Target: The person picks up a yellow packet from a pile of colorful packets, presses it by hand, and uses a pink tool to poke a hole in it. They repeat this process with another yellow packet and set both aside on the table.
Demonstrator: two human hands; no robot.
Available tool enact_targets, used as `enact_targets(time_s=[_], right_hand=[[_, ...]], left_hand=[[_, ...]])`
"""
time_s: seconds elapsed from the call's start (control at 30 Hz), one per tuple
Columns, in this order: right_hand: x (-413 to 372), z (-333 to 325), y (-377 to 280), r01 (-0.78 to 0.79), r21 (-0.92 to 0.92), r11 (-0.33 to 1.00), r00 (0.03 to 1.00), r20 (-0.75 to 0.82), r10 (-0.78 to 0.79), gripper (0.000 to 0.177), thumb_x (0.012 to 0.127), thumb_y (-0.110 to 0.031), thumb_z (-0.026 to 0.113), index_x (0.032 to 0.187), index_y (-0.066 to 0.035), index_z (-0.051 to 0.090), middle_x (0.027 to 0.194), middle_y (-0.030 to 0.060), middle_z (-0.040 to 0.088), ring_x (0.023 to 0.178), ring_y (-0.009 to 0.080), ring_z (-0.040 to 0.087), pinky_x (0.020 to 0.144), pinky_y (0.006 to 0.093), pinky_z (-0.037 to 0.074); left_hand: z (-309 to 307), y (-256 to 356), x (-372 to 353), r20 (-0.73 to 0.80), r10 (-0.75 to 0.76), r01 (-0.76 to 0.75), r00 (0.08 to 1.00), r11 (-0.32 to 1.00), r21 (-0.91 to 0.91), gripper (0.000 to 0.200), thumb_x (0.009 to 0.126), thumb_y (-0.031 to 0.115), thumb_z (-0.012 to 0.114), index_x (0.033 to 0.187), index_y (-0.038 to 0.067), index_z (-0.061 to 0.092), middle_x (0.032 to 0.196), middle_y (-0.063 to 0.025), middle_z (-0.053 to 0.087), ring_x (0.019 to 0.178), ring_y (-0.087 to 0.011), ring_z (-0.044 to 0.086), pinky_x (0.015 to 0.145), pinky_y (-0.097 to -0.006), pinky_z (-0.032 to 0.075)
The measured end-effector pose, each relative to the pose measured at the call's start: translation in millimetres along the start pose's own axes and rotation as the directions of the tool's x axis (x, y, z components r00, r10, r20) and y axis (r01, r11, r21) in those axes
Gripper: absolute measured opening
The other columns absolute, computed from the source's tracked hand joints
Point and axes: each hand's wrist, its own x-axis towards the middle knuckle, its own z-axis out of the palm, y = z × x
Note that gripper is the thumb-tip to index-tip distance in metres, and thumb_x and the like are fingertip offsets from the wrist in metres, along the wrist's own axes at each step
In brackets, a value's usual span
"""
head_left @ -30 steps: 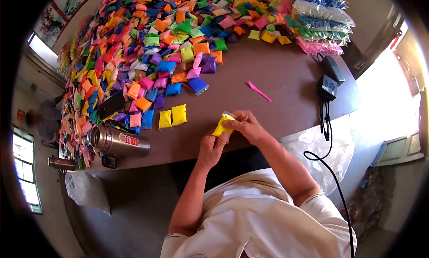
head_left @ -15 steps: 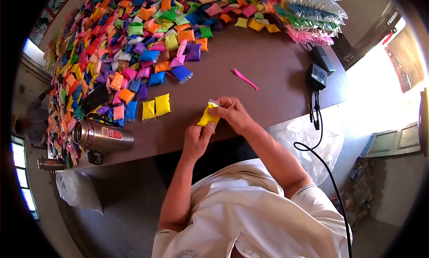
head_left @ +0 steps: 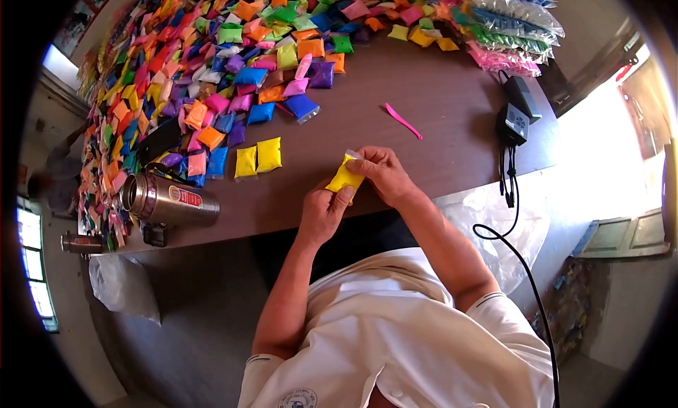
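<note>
A small yellow packet (head_left: 345, 177) with a clear top edge is held between my two hands, above the near edge of the table. My left hand (head_left: 324, 211) pinches its lower end, thumb on top. At the upper end, my right hand (head_left: 382, 173) grips it with thumb and fingers; the fingertips beneath are hidden. To the left, two more yellow packets (head_left: 269, 155) lie side by side on the brown table (head_left: 339, 118). A pink plastic tool (head_left: 403, 121), thin and knife-like, rests beyond my right hand.
A large heap of coloured packets (head_left: 212, 69) covers the far left. A steel flask (head_left: 171, 199) lies at the left edge. Stacked clear bags (head_left: 508, 26) stand far right, near a black device (head_left: 513, 123) with a cable (head_left: 519, 252). A plastic bag (head_left: 123, 288) hangs below the table.
The whole view has shifted, so the table's things sit slightly further right. Both hands still hold the yellow packet, which now shows more of its face between them.
</note>
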Motion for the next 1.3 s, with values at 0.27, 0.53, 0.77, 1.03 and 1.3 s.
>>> enact_targets(time_s=[0.27, 0.53, 0.77, 1.03, 1.3], right_hand=[[-0.9, -1.8, -7.6, -0.080, 0.198, 0.977, 0.997, 0.029, 0.076, 0.021, 0.089, -0.019, 0.065, 0.100, -0.001, 0.065, 0.098, 0.0077, 0.066, 0.088, 0.0162, 0.064, 0.083, 0.0269, 0.051], [-0.7, -3.7, -21.5, -0.123, -0.192, 0.974, 0.968, 0.193, 0.161, 0.026, 0.083, -0.016, 0.072, 0.103, -0.001, 0.065, 0.093, 0.0044, 0.068, 0.081, 0.0125, 0.064, 0.079, 0.0242, 0.051], [-5.7, 2.4, -13.0, -0.055, -0.086, 0.995, 0.990, 0.125, 0.065, 0.022, 0.082, -0.014, 0.073, 0.099, -0.001, 0.067, 0.091, 0.0040, 0.069, 0.077, 0.0102, 0.064, 0.075, 0.0224, 0.052], [-2.7, -9.1, -10.9, -0.057, -0.062, 0.996, 0.976, 0.206, 0.069, 0.020, 0.082, -0.018, 0.074, 0.095, -0.004, 0.069, 0.085, 0.0011, 0.068, 0.071, 0.0077, 0.060, 0.065, 0.0204, 0.047], [-3.1, -8.1, -10.1, -0.068, -0.088, 0.994, 0.985, 0.150, 0.081, 0.027, 0.086, -0.031, 0.070, 0.092, -0.006, 0.071, 0.078, 0.0000, 0.066, 0.068, 0.0072, 0.057, 0.061, 0.0206, 0.044]], left_hand=[[-0.6, -2.9, 0.4, -0.006, 0.004, -0.004, 1.000, 1.000, 0.023, 0.041, 0.095, 0.038, 0.055, 0.086, -0.001, 0.063, 0.072, -0.0078, 0.064, 0.065, -0.0173, 0.064, 0.058, -0.0266, 0.049], [-2.7, 2.6, 2.7, 0.027, -0.013, 0.015, 1.000, 0.997, -0.071, 0.038, 0.094, 0.038, 0.057, 0.091, 0.000, 0.062, 0.073, -0.0065, 0.064, 0.065, -0.0152, 0.062, 0.058, -0.0256, 0.048], [-8.5, 8.3, 2.2, 0.065, -0.045, 0.050, 0.997, 0.996, -0.079, 0.038, 0.091, 0.038, 0.061, 0.092, 0.000, 0.062, 0.074, -0.0029, 0.062, 0.065, -0.0098, 0.059, 0.058, -0.0232, 0.046], [-5.2, 1.1, -1.0, 0.007, -0.075, 0.075, 0.997, 0.979, -0.190, 0.042, 0.094, 0.045, 0.054, 0.101, 0.005, 0.064, 0.084, -0.0030, 0.064, 0.075, -0.0083, 0.059, 0.067, -0.0220, 0.046], [-3.5, -1.7, -0.7, 0.042, -0.069, 0.074, 0.997, 0.989, -0.130, 0.041, 0.096, 0.043, 0.051, 0.101, 0.004, 0.063, 0.085, -0.0039, 0.064, 0.075, -0.0098, 0.061, 0.067, -0.0225, 0.048]])
